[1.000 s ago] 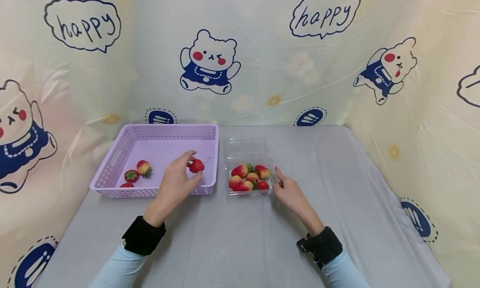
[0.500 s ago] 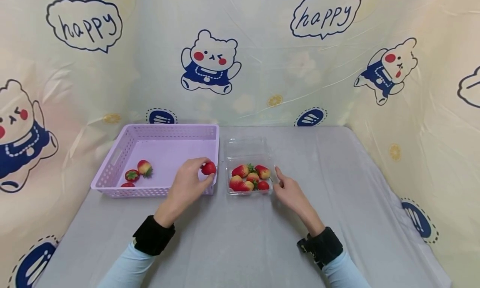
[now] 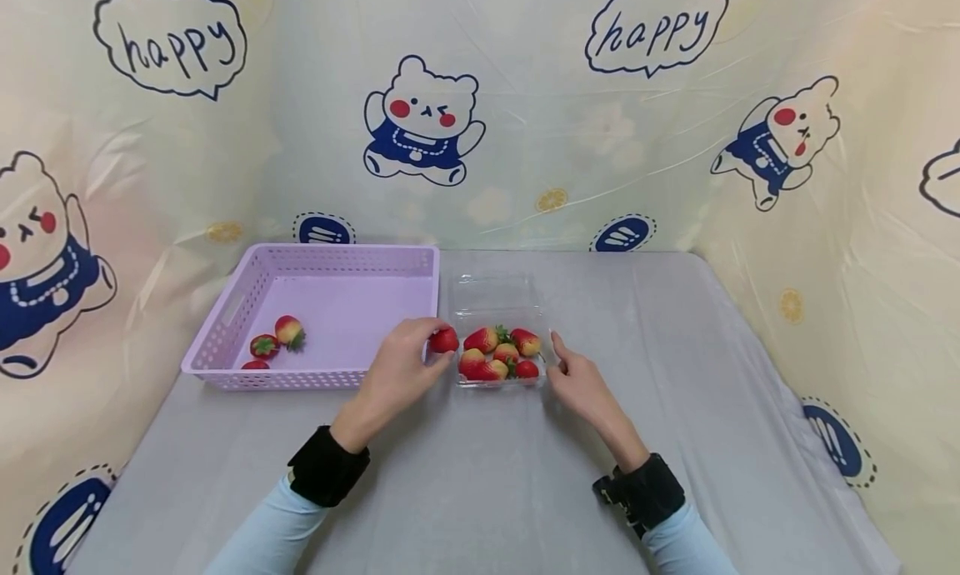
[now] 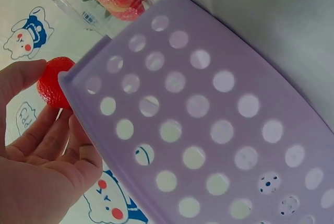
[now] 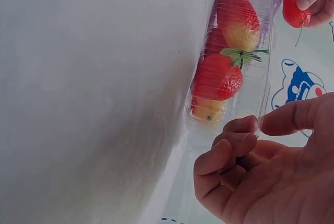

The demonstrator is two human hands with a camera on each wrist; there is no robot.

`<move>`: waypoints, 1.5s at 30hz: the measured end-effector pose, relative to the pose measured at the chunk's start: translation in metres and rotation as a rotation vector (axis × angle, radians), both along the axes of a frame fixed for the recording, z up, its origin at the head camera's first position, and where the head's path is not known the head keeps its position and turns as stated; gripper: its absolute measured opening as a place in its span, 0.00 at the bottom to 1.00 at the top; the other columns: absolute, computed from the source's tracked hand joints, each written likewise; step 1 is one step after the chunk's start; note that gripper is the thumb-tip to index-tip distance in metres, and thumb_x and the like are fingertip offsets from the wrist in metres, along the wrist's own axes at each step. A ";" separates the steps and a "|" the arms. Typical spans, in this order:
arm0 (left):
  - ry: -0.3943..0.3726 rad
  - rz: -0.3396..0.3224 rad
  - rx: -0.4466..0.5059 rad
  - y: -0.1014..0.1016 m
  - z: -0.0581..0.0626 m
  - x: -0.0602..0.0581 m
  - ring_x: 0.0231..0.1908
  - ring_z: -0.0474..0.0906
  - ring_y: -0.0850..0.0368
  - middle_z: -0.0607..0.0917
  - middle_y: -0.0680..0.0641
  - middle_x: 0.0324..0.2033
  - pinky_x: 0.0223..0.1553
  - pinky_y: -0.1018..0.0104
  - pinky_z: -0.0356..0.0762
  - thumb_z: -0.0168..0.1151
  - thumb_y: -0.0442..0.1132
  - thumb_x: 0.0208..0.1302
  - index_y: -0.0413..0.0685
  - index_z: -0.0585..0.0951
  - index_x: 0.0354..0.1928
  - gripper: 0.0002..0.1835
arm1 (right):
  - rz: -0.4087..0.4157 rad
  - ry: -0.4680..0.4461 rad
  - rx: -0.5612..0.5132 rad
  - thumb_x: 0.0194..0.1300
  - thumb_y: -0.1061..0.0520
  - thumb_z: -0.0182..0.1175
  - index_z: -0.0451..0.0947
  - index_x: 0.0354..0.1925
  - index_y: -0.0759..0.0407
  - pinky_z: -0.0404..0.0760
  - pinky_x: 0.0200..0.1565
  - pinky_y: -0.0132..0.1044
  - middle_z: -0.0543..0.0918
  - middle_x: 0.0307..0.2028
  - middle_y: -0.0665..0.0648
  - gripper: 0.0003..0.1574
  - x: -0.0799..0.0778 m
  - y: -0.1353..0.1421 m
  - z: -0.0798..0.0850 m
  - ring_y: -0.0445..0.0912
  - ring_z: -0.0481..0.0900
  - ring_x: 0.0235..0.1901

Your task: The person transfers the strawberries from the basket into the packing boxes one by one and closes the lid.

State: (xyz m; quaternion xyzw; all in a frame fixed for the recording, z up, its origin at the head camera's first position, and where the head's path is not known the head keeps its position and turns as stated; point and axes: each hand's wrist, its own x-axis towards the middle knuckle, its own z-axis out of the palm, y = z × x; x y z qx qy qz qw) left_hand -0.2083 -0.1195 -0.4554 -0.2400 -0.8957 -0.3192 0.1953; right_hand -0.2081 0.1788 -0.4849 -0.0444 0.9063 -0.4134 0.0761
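Note:
My left hand pinches a small red strawberry between thumb and fingers, over the gap between the purple basket and the clear box. Its surface looks dimpled in the left wrist view, and a thin stem hangs from it in the right wrist view. The clear plastic clamshell box lies with its lid back and several red and yellow strawberries inside. At the box's right side, my right hand pinches the rim between thumb and curled fingers.
The purple perforated basket stands left of the box, its wall filling much of the left wrist view. Near its front left lie three strawberries. A grey cloth covers the table, and a printed curtain rises behind.
My left hand has carried the strawberry rightward, from over the basket past its right wall to beside the box. The right hand has stayed at the box's edge.

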 end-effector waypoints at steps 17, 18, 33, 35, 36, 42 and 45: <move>-0.048 -0.061 -0.012 0.015 -0.009 -0.001 0.45 0.81 0.51 0.86 0.45 0.46 0.52 0.55 0.84 0.79 0.30 0.58 0.40 0.85 0.52 0.19 | 0.000 0.009 0.012 0.74 0.61 0.50 0.57 0.81 0.63 0.64 0.26 0.37 0.64 0.20 0.52 0.40 -0.001 0.001 -0.001 0.44 0.59 0.20; -0.050 -0.063 -0.014 0.015 -0.010 -0.001 0.44 0.81 0.51 0.85 0.45 0.46 0.52 0.56 0.83 0.78 0.30 0.58 0.40 0.85 0.52 0.19 | 0.000 0.008 0.011 0.74 0.61 0.50 0.57 0.81 0.63 0.64 0.26 0.37 0.64 0.20 0.52 0.40 -0.001 0.001 -0.001 0.44 0.59 0.20; -0.042 -0.080 -0.145 0.033 -0.017 -0.009 0.48 0.85 0.48 0.87 0.44 0.50 0.52 0.50 0.82 0.78 0.33 0.61 0.39 0.85 0.55 0.20 | 0.005 0.006 -0.002 0.74 0.61 0.50 0.57 0.81 0.63 0.63 0.26 0.37 0.64 0.20 0.51 0.40 -0.001 0.002 0.000 0.44 0.60 0.20; -0.037 -0.074 -0.162 0.036 -0.018 -0.009 0.50 0.85 0.47 0.87 0.44 0.50 0.53 0.49 0.81 0.78 0.34 0.61 0.40 0.85 0.56 0.21 | 0.007 0.004 -0.006 0.74 0.61 0.50 0.57 0.81 0.63 0.63 0.26 0.37 0.63 0.20 0.51 0.40 -0.001 0.002 0.000 0.44 0.59 0.20; -0.035 -0.074 -0.167 0.037 -0.018 -0.010 0.51 0.85 0.47 0.87 0.44 0.50 0.53 0.48 0.81 0.78 0.34 0.61 0.40 0.85 0.56 0.21 | 0.007 0.003 -0.007 0.74 0.61 0.51 0.57 0.81 0.63 0.63 0.26 0.37 0.63 0.20 0.51 0.40 -0.001 0.001 0.000 0.44 0.59 0.20; -0.046 -0.067 -0.183 0.044 -0.023 -0.012 0.54 0.83 0.45 0.88 0.45 0.50 0.54 0.47 0.79 0.77 0.35 0.63 0.43 0.86 0.56 0.20 | 0.009 -0.002 -0.001 0.74 0.61 0.51 0.57 0.81 0.62 0.63 0.27 0.37 0.63 0.20 0.51 0.40 -0.001 0.001 0.000 0.44 0.60 0.20; -0.053 -0.048 -0.187 0.047 -0.024 -0.013 0.53 0.83 0.45 0.88 0.45 0.50 0.55 0.47 0.78 0.77 0.35 0.64 0.43 0.86 0.55 0.18 | 0.010 -0.004 -0.001 0.74 0.61 0.51 0.57 0.81 0.62 0.63 0.27 0.37 0.63 0.21 0.51 0.40 -0.001 0.001 -0.001 0.44 0.60 0.20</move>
